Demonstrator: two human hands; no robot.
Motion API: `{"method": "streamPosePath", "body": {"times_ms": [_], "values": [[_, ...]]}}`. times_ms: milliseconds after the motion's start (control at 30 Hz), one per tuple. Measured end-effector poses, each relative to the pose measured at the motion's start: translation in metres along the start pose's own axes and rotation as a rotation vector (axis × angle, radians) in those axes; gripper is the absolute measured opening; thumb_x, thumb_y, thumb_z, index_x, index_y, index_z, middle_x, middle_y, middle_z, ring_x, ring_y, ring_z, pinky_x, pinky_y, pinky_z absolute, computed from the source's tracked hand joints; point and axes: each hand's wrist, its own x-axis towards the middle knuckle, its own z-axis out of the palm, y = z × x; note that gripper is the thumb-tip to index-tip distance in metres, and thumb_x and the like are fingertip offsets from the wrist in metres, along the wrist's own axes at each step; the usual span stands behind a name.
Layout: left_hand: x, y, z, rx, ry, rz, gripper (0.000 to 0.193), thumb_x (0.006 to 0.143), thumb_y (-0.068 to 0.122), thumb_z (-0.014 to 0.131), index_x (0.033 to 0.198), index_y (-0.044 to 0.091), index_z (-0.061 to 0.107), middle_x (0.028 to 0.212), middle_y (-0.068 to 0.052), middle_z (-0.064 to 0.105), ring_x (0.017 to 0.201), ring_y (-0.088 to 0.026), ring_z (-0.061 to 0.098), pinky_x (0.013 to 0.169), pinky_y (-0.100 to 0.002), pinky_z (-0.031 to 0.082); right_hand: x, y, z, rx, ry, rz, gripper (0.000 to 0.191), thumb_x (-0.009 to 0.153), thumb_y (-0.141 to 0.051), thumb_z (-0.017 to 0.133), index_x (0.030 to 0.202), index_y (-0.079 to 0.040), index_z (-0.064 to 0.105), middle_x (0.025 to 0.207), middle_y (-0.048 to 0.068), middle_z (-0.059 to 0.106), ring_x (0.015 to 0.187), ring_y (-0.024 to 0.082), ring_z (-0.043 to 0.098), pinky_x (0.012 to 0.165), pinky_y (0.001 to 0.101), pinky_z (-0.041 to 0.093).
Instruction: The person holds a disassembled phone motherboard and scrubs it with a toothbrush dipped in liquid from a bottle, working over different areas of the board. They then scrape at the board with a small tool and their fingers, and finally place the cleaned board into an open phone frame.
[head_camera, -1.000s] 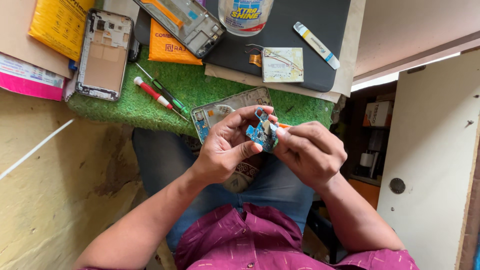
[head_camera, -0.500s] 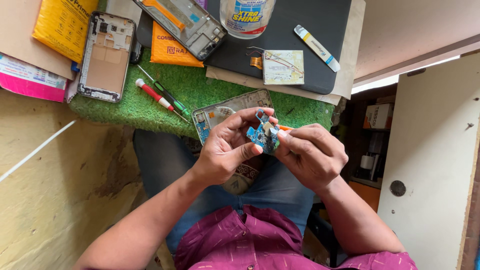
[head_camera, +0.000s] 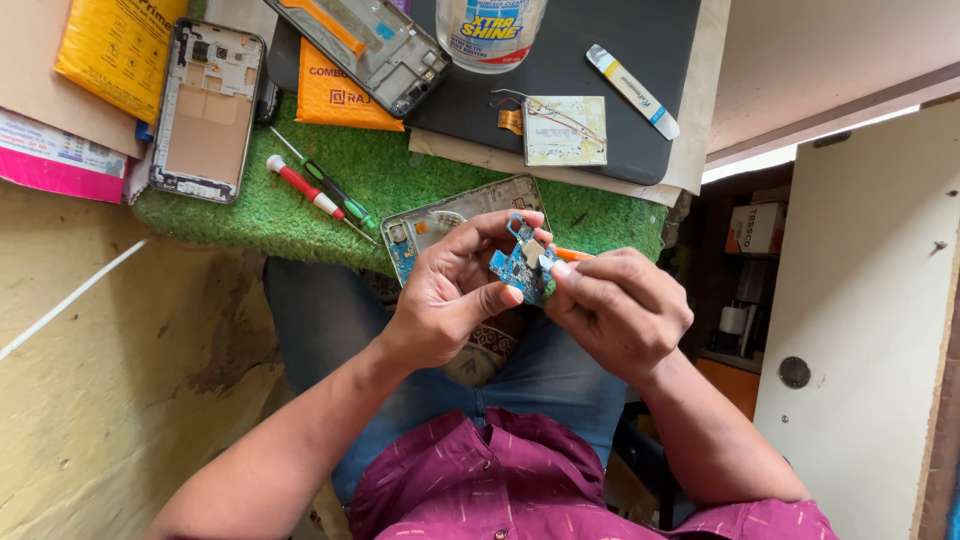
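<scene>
My left hand (head_camera: 450, 295) holds a small blue phone circuit board (head_camera: 520, 266) upright between thumb and fingers, over my lap. My right hand (head_camera: 620, 310) is closed around a thin orange-handled tool (head_camera: 574, 254), and its fingertips touch the right edge of the board. Just beyond the hands a silver phone frame (head_camera: 440, 220) lies on the edge of a green turf mat (head_camera: 400, 175), partly hidden by my left fingers.
On the turf lie a red screwdriver (head_camera: 303, 187) and a green one (head_camera: 338, 194). Farther off are a phone back frame (head_camera: 207, 110), another frame (head_camera: 365, 40), an orange packet (head_camera: 335, 100), a white bottle (head_camera: 490, 30), a small white tube (head_camera: 632, 77) and a beige part with wires (head_camera: 565, 130) on a dark mat (head_camera: 640, 40).
Both hands stay together on the board; the fingers have only shifted slightly around it.
</scene>
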Motion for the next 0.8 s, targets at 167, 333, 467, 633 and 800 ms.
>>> {"method": "streamPosePath", "body": {"times_ms": [167,333,467,633,800], "values": [[-0.0008,0.0003,0.0003,0.001,0.001,-0.008,0.059,0.103,0.006,0.072,0.154,-0.002,0.045,0.144,-0.011,0.057,0.134,-0.016,0.056,0.122,-0.033,0.045,0.0005,-0.0003,0.0003,0.035,-0.002,-0.004,0.017,0.085,0.006,0.083,0.096,-0.001,0.073,0.086,0.010,0.067,0.072,0.023,0.071,0.068,0.0340,0.061],[-0.0006,0.0010,0.0001,0.009,0.002,-0.007,0.059,0.103,0.006,0.072,0.155,-0.002,0.045,0.144,-0.011,0.058,0.134,-0.016,0.056,0.121,-0.032,0.045,0.0002,-0.0021,0.0016,0.034,-0.002,-0.022,0.017,0.084,0.006,0.082,0.095,-0.002,0.072,0.086,0.010,0.067,0.072,0.023,0.071,0.072,0.0370,0.063],[-0.0007,0.0007,0.0007,0.008,0.000,-0.006,0.059,0.103,0.007,0.072,0.155,-0.002,0.045,0.144,-0.011,0.058,0.134,-0.015,0.056,0.121,-0.032,0.045,0.0001,-0.0023,0.0011,0.048,-0.007,-0.008,0.017,0.084,0.007,0.082,0.095,-0.002,0.072,0.086,0.010,0.067,0.070,0.022,0.070,0.070,0.0357,0.062],[-0.0007,0.0001,0.0016,-0.001,-0.003,-0.018,0.059,0.103,0.006,0.072,0.155,-0.002,0.045,0.143,-0.011,0.058,0.134,-0.015,0.056,0.121,-0.032,0.044,0.0008,-0.0012,0.0002,0.019,-0.007,-0.004,0.018,0.083,0.008,0.082,0.096,-0.001,0.072,0.085,0.010,0.067,0.071,0.023,0.070,0.066,0.0337,0.059],[-0.0005,-0.0010,0.0015,-0.004,-0.009,-0.024,0.059,0.103,0.006,0.072,0.154,-0.002,0.044,0.142,-0.010,0.059,0.135,-0.015,0.057,0.122,-0.033,0.045,0.0021,-0.0010,0.0002,0.019,-0.002,0.025,0.018,0.083,0.009,0.081,0.097,-0.001,0.073,0.085,0.010,0.067,0.071,0.023,0.069,0.065,0.0332,0.058]]}}
